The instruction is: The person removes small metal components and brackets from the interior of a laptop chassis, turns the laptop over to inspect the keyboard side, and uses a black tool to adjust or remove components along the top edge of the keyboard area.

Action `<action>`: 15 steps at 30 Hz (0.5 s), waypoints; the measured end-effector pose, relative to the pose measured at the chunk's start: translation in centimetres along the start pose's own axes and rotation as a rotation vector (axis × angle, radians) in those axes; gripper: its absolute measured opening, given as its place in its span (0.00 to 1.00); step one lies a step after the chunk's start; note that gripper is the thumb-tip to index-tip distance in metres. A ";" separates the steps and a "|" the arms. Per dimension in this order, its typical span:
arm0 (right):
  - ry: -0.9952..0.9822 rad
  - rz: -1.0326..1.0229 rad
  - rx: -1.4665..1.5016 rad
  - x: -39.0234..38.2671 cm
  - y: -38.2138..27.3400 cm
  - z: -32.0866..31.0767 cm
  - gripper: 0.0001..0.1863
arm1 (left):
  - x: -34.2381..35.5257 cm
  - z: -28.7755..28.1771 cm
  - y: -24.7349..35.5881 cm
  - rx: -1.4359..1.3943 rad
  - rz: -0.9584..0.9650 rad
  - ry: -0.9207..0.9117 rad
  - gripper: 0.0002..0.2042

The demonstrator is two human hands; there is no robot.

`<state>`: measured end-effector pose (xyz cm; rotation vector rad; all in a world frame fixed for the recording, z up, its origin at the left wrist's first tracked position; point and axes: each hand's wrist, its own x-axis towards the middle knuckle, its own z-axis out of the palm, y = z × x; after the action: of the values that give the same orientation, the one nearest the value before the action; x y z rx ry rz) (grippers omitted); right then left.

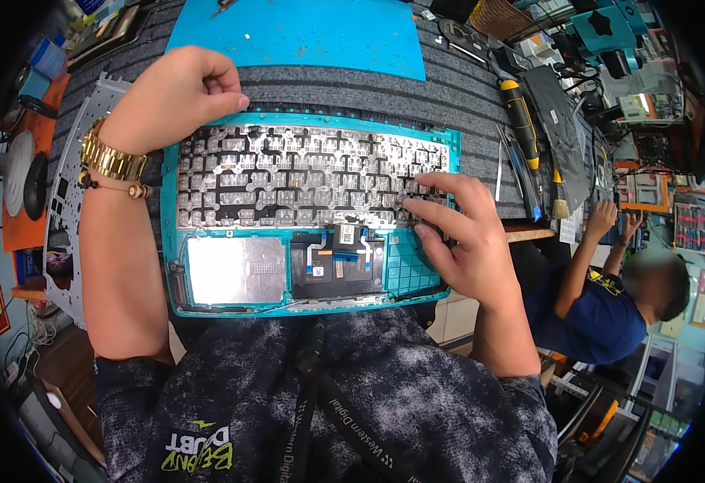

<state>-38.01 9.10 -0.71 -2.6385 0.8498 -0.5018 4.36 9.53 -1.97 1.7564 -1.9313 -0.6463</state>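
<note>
A teal laptop top case (171, 181), underside up, lies over the table's near edge toward my lap. The bare back of its keyboard (312, 173) shows as a silvery metal plate with dark gaps. Below this sit a shiny metal plate (236, 270) and a dark touchpad (340, 270) with ribbon cables. My left hand (182, 95) is curled beside the far left edge, thumb and fingers drawn together; whatever may be between them is hidden. On the keyboard's right end rest the spread fingertips of my right hand (469, 229).
A blue mat (300, 36) lies beyond on the grey ribbed table cover (481, 97). At the right are a yellow-black screwdriver (519, 121), tweezers (499, 165) and a brush (560, 201). A perforated metal sheet (67, 189) leans left. Another person (602, 306) works at the right.
</note>
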 end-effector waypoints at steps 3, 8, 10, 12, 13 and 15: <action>0.012 0.017 -0.009 0.1 0.0 0.2 0.18 | 0.0 0.0 0.0 0.001 -0.005 -0.001 0.10; 0.046 0.004 -0.003 0.8 0.2 1.0 0.13 | 0.0 0.0 0.0 0.007 0.006 0.010 0.10; 0.022 0.030 0.013 1.2 0.1 1.1 0.11 | 0.0 0.0 0.0 0.013 0.001 0.008 0.10; 0.004 0.016 0.013 1.8 0.1 1.2 0.09 | 0.0 0.0 -0.1 0.006 0.007 0.019 0.11; -0.005 0.008 0.013 2.1 0.0 1.1 0.09 | 0.0 0.1 -0.1 -0.003 0.015 0.029 0.12; -0.046 0.007 0.015 2.5 -0.1 0.9 0.08 | -0.1 0.1 -0.1 -0.011 0.018 0.037 0.13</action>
<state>-35.65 7.85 -0.84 -2.6224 0.8377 -0.4426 4.38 9.64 -2.09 1.7304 -1.9124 -0.6126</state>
